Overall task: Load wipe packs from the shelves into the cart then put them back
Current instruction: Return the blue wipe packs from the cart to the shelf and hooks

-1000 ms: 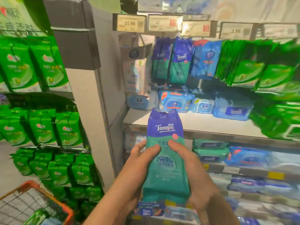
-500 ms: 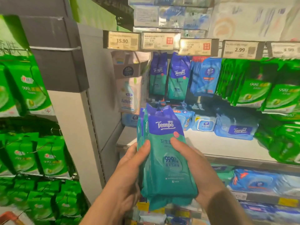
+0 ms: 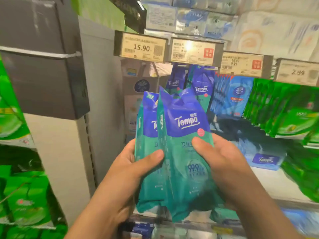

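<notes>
Now, hands: you hold both of them raised in front of the shelf, forearms reaching up from the bottom of the view, palms turned toward each other.
Left hand (image 3: 124, 171): your thumb lies flat across the front of the packs, pointing right, and pinches them against the fingers curled behind; those fingers are hidden, so you cannot tell how they are spread.
Right hand (image 3: 224, 163): your thumb presses on the front pack's face just under the purple band; the other fingers wrap round the right edge and back, out of sight.
Tempo wipe packs (image 3: 179, 152): a small stack of teal and purple packs, upright and tilted slightly left, gripped between your two hands; at least two show, one behind and to the left of the front one. How many lie in the stack you cannot tell.
Hanging Tempo packs (image 3: 202, 87): same kind, hanging just behind the tops of your held packs, under the price rail.
Price tag 15.90 (image 3: 140, 47): up left on the rail, above the held stack.
Blue wipe packs (image 3: 236, 95): hanging right of the Tempo ones.
Green wipe packs (image 3: 283, 109): farther right, blurred.
Shelf board (image 3: 267, 180): pale, right of your right hand.
</notes>
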A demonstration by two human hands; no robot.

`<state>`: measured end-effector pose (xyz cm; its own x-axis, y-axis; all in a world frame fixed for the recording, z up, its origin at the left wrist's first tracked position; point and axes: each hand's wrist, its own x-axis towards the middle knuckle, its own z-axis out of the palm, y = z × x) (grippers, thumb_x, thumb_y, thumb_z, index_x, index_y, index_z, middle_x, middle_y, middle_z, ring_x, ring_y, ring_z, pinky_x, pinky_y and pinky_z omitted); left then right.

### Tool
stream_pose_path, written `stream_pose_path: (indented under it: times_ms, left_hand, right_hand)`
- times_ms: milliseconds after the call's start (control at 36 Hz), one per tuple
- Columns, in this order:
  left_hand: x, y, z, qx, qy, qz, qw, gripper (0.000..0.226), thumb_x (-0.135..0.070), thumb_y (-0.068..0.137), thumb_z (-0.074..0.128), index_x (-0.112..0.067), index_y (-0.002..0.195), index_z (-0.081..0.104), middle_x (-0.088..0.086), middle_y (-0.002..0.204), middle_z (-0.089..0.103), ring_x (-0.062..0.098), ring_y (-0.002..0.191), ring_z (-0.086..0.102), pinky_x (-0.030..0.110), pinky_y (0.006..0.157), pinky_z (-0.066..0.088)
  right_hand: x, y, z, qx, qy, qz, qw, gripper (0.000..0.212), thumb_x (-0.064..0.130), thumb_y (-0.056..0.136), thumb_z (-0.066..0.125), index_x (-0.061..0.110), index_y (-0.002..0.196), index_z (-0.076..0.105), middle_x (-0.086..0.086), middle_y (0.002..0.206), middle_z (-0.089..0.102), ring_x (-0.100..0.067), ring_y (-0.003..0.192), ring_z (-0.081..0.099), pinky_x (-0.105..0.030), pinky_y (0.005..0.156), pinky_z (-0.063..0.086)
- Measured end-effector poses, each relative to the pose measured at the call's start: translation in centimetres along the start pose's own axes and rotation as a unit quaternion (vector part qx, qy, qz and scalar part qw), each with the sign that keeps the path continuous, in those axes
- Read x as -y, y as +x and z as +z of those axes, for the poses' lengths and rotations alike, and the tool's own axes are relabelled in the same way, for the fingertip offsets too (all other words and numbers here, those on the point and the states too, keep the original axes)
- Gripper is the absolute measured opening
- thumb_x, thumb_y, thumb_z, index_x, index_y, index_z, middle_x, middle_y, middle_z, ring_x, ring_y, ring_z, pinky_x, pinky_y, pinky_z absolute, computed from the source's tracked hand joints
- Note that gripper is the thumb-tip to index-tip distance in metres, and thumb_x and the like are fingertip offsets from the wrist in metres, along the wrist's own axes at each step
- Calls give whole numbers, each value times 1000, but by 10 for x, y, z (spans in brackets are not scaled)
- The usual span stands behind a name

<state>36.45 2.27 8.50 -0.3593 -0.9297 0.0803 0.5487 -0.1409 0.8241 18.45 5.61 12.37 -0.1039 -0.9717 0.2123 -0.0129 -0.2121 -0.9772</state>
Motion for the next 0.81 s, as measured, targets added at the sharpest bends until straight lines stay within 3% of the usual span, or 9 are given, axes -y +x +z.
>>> stream_pose_path:
  times_ms: [111,278,361,444,611,694,806]
  left_hand:
    - [-5,5,-10,-7,11,11,1000,55,-10,71,73,-14,126,66,20,120,72,41,99,73,49,76,62]
    - [-12,13,-11,-40,34,69,996,68,-20,59,82,-16,126,66,20,122,72,40,99,73,48,75,62]
    - [-13,18,-10,-41,45,90,994,70,-20,60,81,-16,128,65,20,123,71,43,103,72,51,78,62]
    - [-13,24,-9,-50,58,103,992,70,-21,61,81,-16,129,64,20,124,71,41,103,72,49,78,62]
    - [-9,29,-8,-81,40,109,990,70,-20,59,82,-13,126,65,21,121,72,38,95,74,46,74,63]
    - [-7,29,-9,-97,39,108,989,68,-21,58,82,-13,124,66,21,119,72,35,91,75,43,70,63]
    - [-7,30,-10,-104,41,106,988,70,-24,57,93,-15,122,68,20,120,72,33,92,75,44,73,63]
  right_hand:
    - [8,17,-7,-27,-47,-75,996,26,34,80,65,28,104,72,1,97,79,-20,85,76,-41,73,60]
    - [15,40,-11,-17,-27,-146,989,34,27,81,65,16,112,66,-2,101,79,-24,91,76,-46,81,60]
    - [13,51,-13,-5,-8,-168,986,31,26,83,65,14,112,66,-4,100,78,-22,89,76,-40,74,61]
    - [11,61,-15,-5,13,-167,986,30,27,84,65,14,111,66,-3,99,79,-21,86,76,-34,69,61]
    - [3,78,-22,-46,7,-145,988,32,34,81,67,15,107,67,-3,96,79,-21,84,75,-41,72,61]
    - [-3,83,-26,-49,-1,-127,991,32,35,81,69,16,107,67,-4,98,78,-26,89,76,-49,80,61]
    - [-14,88,-25,-54,9,-110,992,25,20,90,75,16,113,64,-1,102,78,-20,93,75,-45,83,60]
